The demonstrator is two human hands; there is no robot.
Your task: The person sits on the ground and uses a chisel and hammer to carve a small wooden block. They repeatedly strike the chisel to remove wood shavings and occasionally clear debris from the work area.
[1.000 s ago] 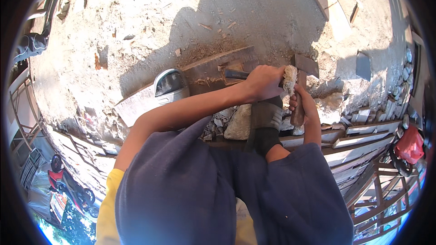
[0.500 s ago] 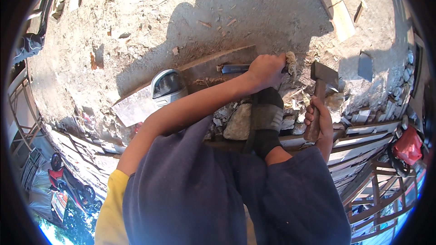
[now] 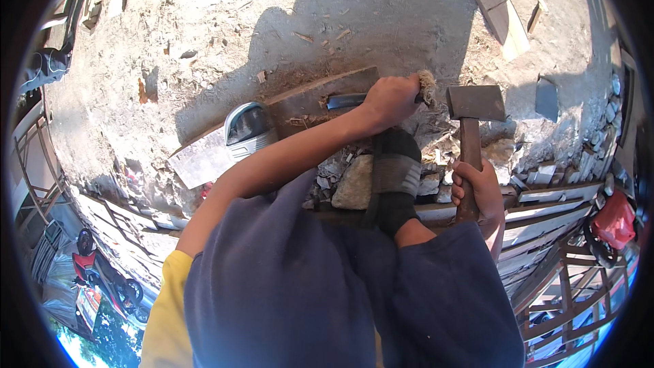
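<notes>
My left hand [image 3: 392,100] is closed round a long dark tool [image 3: 346,101], probably a chisel, with a frayed, pale fibrous end [image 3: 427,87] beside my knuckles. The tool's far part lies over a dark wooden board [image 3: 323,86]. At the right, my right hand [image 3: 475,189] grips the wooden handle of a hammer-like tool [image 3: 475,102] with a broad, dark, rectangular head, held apart from the left hand's tool. My foot in a dark sandal [image 3: 396,177] is just below my left hand, and a loose grey-and-black sandal [image 3: 249,129] is on the board to the left.
Rubble and a stone [image 3: 353,184] lie by my foot. Planks [image 3: 504,17] lie on the dusty ground [image 3: 204,34] at top right. A red plastic bag [image 3: 614,221] is at the right rim, slatted timber [image 3: 552,204] below, and a parked motorbike [image 3: 102,279] at lower left.
The hammer head has moved away from the frayed end to the right, and my right hand has lowered down and right. My left hand has risen slightly with the dark tool.
</notes>
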